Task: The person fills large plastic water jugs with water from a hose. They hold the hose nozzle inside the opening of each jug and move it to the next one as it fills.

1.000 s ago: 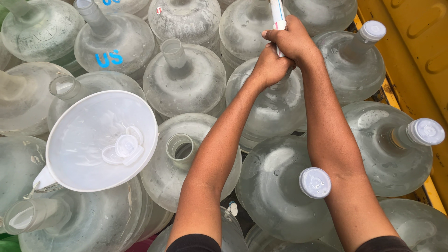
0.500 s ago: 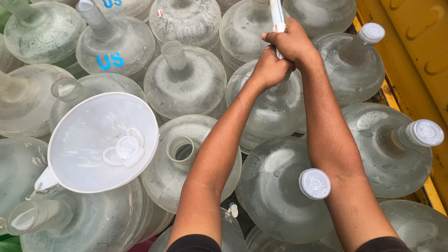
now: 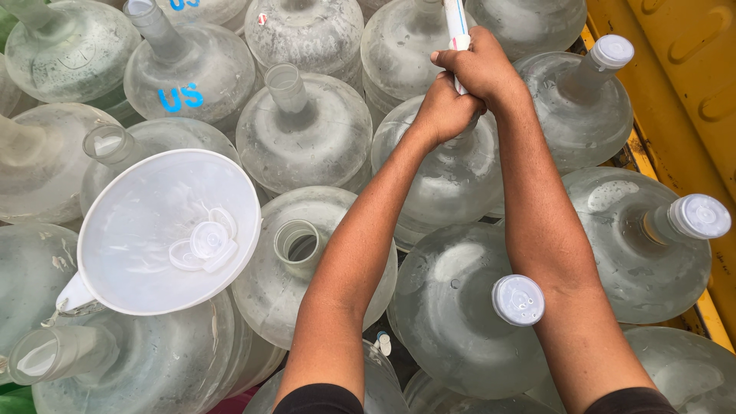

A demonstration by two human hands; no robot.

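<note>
Dozens of clear water jugs stood packed neck-up across the whole view. Far left, an open jug (image 3: 54, 46) and one with blue letters (image 3: 188, 73). At near left a white funnel (image 3: 165, 230) lay tilted over the jugs, two loose caps (image 3: 201, 244) resting in its bowl. Just right of it sat an uncapped jug (image 3: 303, 261), mouth open.

Centre-right, both hands were closed around a thin white tube (image 3: 457, 31). The left hand (image 3: 445, 111) was fisted low on it, right over a jug (image 3: 448, 169) whose neck it hid. The right hand (image 3: 479, 65) was wrapped just above, touching the left. The tube rose toward the far edge and ran out of view, so its full length could not be told. Its long axis ran near-to-far in the picture, likely close to vertical, lower end pointing down at the hidden neck.

Handling, judged: the tube looked light, fairly stiff and smooth, probably slick if wet; a stacked two-fist grip near the lower end suited it. The jugs looked heavy if full, rigid, awkward to grip except at the neck.

Near centre stood a capped jug (image 3: 460, 322); right, two more capped jugs (image 3: 583, 100) (image 3: 652, 245), then a yellow wall (image 3: 675, 84).
</note>
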